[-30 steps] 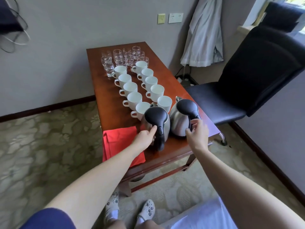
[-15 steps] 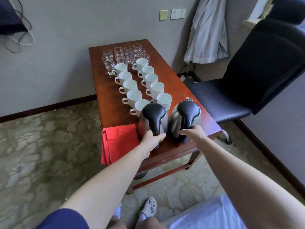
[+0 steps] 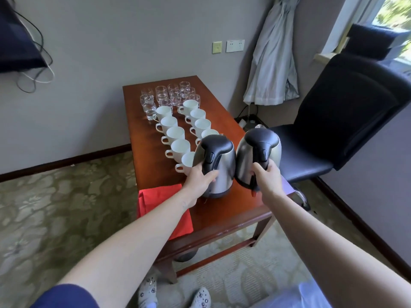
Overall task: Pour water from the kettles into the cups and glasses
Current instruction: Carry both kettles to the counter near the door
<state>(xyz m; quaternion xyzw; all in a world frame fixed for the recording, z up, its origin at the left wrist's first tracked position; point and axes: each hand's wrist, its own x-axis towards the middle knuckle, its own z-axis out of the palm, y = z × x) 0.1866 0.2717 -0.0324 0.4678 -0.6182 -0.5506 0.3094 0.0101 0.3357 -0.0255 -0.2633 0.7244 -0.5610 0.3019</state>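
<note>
The left grip is clenching the black handle of the left kettle, and the right grip is grasping the handle of the right kettle in the same way. Both steel bodies are leaning away from the grips, spouts pointing forward (a sensible hold, I judge, since a handle taken from behind is letting the wrist tip the spout down). The right kettle is looking lifted off the desk. Whether the left one's base is touching the wood, I cannot tell. The two kettles are hanging just beside each other.

Just beyond the left grip, the nearest of the white cups is standing partly hidden behind the left kettle. The cups are running away from the grips in two rows, mouths up, seemingly laid out so that one kettle can be serving each row. Past the far end of the rows, the glasses are clustering near the desk's far edge. No water is showing at either spout, so pouring is probably not yet under way.

Below the left wrist a red cloth is draping over the near edge, likely for spills. No brand or lettering is showing legibly on kettles or cups, and the wall plates far beyond are too small to read.
</note>
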